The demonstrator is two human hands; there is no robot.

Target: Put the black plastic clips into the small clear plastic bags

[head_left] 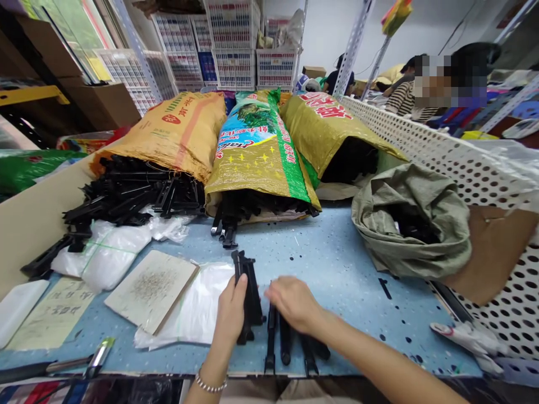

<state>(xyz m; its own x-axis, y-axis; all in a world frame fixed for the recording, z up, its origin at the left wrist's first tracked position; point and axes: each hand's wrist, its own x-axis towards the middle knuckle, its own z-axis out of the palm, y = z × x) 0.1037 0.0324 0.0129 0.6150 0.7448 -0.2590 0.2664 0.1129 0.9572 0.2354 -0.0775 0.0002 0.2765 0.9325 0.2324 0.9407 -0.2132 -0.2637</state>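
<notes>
My left hand (231, 308) is closed round a long black plastic part (249, 286) that lies on the blue table (337, 264), its thumb along the part's left side. My right hand (295, 302) rests palm down, fingers curled, on top of several black plastic strips (286, 343) lying side by side near the table's front edge. What the right fingers hold, if anything, is hidden under the hand.
Three woven sacks (256, 151) of black parts lie at the back, a grey-green bag (415, 224) at the right. Clear plastic bags (197, 308) and a cardboard piece (151, 289) lie left. A perforated white wall (484, 168) bounds the right. Another person sits beyond it.
</notes>
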